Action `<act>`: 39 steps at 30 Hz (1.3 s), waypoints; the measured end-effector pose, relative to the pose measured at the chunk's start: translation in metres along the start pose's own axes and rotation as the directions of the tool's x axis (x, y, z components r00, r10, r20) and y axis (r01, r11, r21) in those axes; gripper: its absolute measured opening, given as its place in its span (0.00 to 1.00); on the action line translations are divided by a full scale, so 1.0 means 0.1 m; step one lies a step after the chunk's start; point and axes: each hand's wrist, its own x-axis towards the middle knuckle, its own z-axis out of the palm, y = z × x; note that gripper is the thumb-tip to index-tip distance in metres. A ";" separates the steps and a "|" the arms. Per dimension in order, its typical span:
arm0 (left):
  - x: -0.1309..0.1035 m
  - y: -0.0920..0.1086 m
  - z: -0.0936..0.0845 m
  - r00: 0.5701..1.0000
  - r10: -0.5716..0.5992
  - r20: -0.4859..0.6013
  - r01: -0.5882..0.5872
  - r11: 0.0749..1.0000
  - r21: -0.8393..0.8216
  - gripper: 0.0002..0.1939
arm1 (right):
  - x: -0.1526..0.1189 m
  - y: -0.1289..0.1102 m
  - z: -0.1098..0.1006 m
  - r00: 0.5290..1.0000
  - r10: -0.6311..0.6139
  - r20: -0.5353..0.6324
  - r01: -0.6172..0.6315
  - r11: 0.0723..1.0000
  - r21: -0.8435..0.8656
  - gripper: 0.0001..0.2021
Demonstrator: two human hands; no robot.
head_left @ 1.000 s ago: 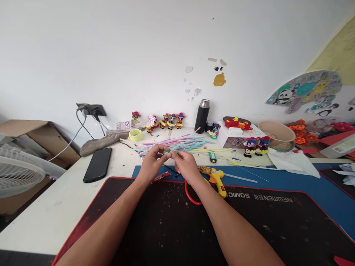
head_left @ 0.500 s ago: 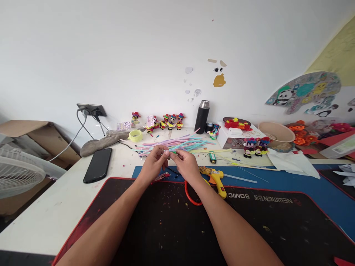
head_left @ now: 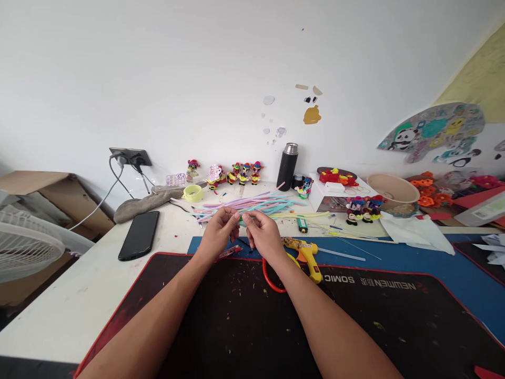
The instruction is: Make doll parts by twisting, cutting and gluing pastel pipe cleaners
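Observation:
My left hand [head_left: 221, 229] and my right hand [head_left: 263, 231] meet over the far edge of the black mat, thumbs and forefingers pinched together. Between the fingertips shows a small green piece [head_left: 241, 217]; the fingers cover most of it, and its kind is unclear. Just behind the hands lies a loose bundle of pastel pipe cleaners [head_left: 260, 201]. A red loop handle [head_left: 269, 278] lies partly hidden under my right wrist. Beside that wrist is a yellow hot glue gun [head_left: 311, 259] with a clear glue stick [head_left: 342, 255] in its back.
A phone [head_left: 139, 236] and yellow tape roll [head_left: 193, 193] lie at left. Several small figures [head_left: 245, 173] stand along the wall near a black flask [head_left: 288, 167]. At right are a white box [head_left: 335, 199], more figures [head_left: 363, 210], a beige bowl [head_left: 394, 188] and tissue [head_left: 418, 231].
My fingertips have shifted slightly, and the right hand's fingers hang a little lower and looser below the pinch. Everything on the table stays in place.

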 end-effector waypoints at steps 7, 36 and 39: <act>-0.01 -0.01 0.04 0.999 -0.043 0.012 0.045 0.992 -0.115 0.20 | 0.02 0.03 0.02 1.000 0.018 -0.010 -0.017 0.995 0.100 0.15; -0.03 0.03 0.10 0.994 -0.103 -0.045 0.094 0.982 -0.165 0.23 | -0.01 0.09 0.11 0.993 0.098 0.065 -0.110 0.970 0.218 0.22; -0.05 0.02 0.09 0.994 -0.111 0.006 0.111 0.987 -0.112 0.24 | 0.01 0.12 0.09 0.994 0.109 0.016 -0.110 0.971 0.213 0.23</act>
